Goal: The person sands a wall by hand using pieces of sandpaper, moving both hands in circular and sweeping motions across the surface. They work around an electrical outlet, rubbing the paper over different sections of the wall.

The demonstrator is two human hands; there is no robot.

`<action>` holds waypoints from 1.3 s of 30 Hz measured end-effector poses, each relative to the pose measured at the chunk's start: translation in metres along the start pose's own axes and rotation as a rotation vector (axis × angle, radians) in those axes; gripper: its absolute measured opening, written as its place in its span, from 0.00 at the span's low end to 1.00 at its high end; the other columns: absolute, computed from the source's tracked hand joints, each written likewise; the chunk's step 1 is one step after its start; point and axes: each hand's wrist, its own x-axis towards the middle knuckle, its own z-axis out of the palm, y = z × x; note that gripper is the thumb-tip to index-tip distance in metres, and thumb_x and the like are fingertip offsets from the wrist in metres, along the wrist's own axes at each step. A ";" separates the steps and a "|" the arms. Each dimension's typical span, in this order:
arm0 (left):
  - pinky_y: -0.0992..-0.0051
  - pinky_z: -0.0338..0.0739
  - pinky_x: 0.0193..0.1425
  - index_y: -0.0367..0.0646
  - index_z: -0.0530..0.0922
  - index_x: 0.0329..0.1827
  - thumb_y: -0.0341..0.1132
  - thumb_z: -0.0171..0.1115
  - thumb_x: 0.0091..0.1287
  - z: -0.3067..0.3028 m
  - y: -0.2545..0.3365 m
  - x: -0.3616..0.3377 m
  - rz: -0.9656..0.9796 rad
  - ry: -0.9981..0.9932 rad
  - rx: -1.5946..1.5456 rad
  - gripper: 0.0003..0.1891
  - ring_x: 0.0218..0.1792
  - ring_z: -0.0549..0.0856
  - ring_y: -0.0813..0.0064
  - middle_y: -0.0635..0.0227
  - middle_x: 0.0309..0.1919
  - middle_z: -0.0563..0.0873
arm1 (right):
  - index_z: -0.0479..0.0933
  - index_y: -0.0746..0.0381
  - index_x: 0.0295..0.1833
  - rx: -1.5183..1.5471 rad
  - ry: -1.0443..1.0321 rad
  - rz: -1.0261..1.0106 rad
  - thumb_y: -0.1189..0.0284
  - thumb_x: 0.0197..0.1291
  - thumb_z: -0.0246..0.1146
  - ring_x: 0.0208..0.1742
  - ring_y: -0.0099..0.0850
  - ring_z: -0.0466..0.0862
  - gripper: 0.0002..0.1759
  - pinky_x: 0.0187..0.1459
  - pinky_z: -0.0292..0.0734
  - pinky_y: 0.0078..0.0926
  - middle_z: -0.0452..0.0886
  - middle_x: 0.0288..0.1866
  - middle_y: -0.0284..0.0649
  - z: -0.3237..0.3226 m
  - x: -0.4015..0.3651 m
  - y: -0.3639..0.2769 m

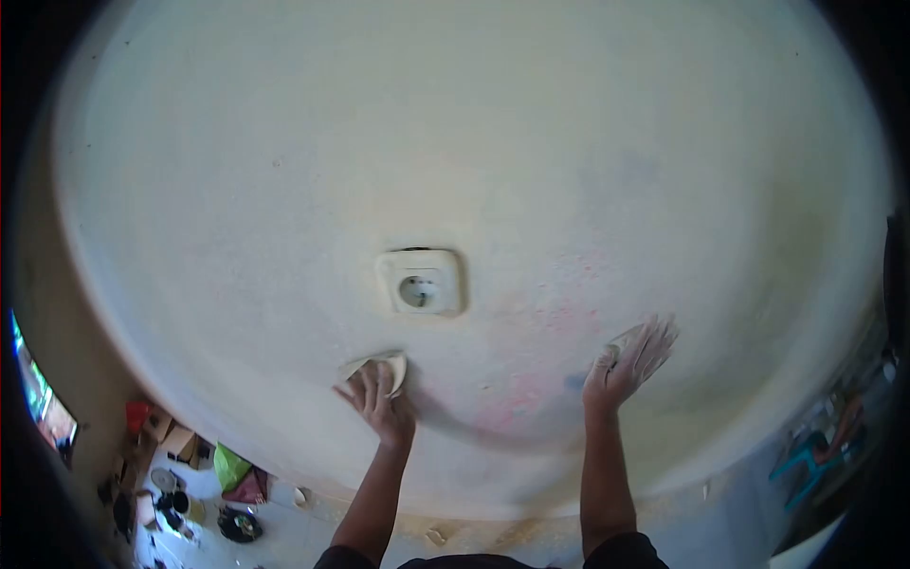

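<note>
A white wall (531, 190) fills most of the view, with faint pink stains (526, 398) low in its middle. My left hand (381, 396) presses a pale, curled piece of sandpaper (396, 364) against the wall, just below a power socket (421, 283). Over to the right, my right hand (627, 365) lies against the wall with fingers stretched out and coated in white dust. A pale edge shows by its thumb; whether that is a sheet or only dust I cannot make out.
Down at the lower left, the floor holds cardboard boxes (178, 442), a green bag (230, 467) and a dark round container (239, 524). A teal stool (804, 465) stands at the lower right. Pale scraps (436, 537) lie at the wall's foot.
</note>
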 end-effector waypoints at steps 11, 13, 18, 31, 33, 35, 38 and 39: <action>0.31 0.27 0.73 0.39 0.78 0.61 0.26 0.48 0.64 -0.020 -0.110 0.065 0.041 0.032 -0.075 0.22 0.76 0.55 0.38 0.49 0.67 0.75 | 0.53 0.71 0.76 -0.022 -0.096 -0.018 0.49 0.71 0.45 0.79 0.64 0.46 0.41 0.74 0.36 0.62 0.49 0.79 0.63 0.041 -0.042 -0.109; 0.33 0.32 0.75 0.37 0.74 0.66 0.26 0.49 0.63 -0.016 -0.125 0.017 0.153 -0.031 -0.038 0.25 0.77 0.52 0.40 0.48 0.70 0.71 | 0.54 0.70 0.76 -0.042 -0.080 0.040 0.46 0.70 0.46 0.79 0.64 0.47 0.43 0.74 0.37 0.64 0.50 0.78 0.63 0.056 -0.097 -0.109; 0.36 0.32 0.76 0.38 0.73 0.68 0.24 0.46 0.63 -0.043 -0.103 0.078 0.025 -0.061 0.061 0.27 0.77 0.53 0.43 0.51 0.73 0.67 | 0.56 0.71 0.74 -0.099 -0.145 -0.168 0.47 0.68 0.48 0.78 0.65 0.49 0.43 0.72 0.40 0.69 0.53 0.76 0.66 0.055 -0.097 -0.139; 0.30 0.33 0.74 0.39 0.81 0.54 0.26 0.53 0.58 -0.060 -0.179 0.086 0.024 -0.013 -0.008 0.20 0.71 0.63 0.33 0.46 0.57 0.81 | 0.53 0.76 0.73 -0.047 -0.312 -0.085 0.60 0.59 0.55 0.76 0.73 0.47 0.43 0.70 0.38 0.74 0.50 0.75 0.72 0.069 -0.173 -0.190; 0.29 0.34 0.73 0.41 0.82 0.52 0.27 0.54 0.56 -0.057 -0.188 0.119 0.015 0.112 -0.061 0.20 0.67 0.66 0.33 0.47 0.53 0.82 | 0.53 0.75 0.73 -0.058 -0.327 -0.140 0.60 0.59 0.55 0.76 0.73 0.47 0.42 0.69 0.38 0.74 0.50 0.75 0.72 0.074 -0.155 -0.204; 0.28 0.34 0.73 0.43 0.82 0.51 0.28 0.55 0.55 -0.059 -0.207 0.113 0.032 0.129 -0.097 0.19 0.64 0.70 0.34 0.49 0.50 0.83 | 0.53 0.74 0.74 -0.025 -0.272 -0.145 0.58 0.60 0.55 0.75 0.74 0.47 0.43 0.69 0.39 0.74 0.50 0.75 0.73 0.081 -0.160 -0.216; 0.26 0.35 0.72 0.45 0.84 0.49 0.29 0.57 0.54 -0.071 -0.258 0.066 0.092 -0.077 -0.080 0.19 0.58 0.75 0.37 0.54 0.44 0.84 | 0.54 0.73 0.74 -0.019 -0.208 -0.158 0.56 0.61 0.54 0.75 0.74 0.47 0.43 0.69 0.40 0.74 0.49 0.76 0.71 0.106 -0.189 -0.253; 0.26 0.35 0.72 0.45 0.84 0.49 0.29 0.57 0.54 -0.075 -0.277 0.071 0.104 -0.102 -0.083 0.19 0.57 0.76 0.38 0.55 0.43 0.84 | 0.55 0.72 0.74 0.004 -0.241 -0.177 0.55 0.61 0.54 0.75 0.74 0.47 0.43 0.69 0.40 0.74 0.50 0.76 0.71 0.112 -0.210 -0.270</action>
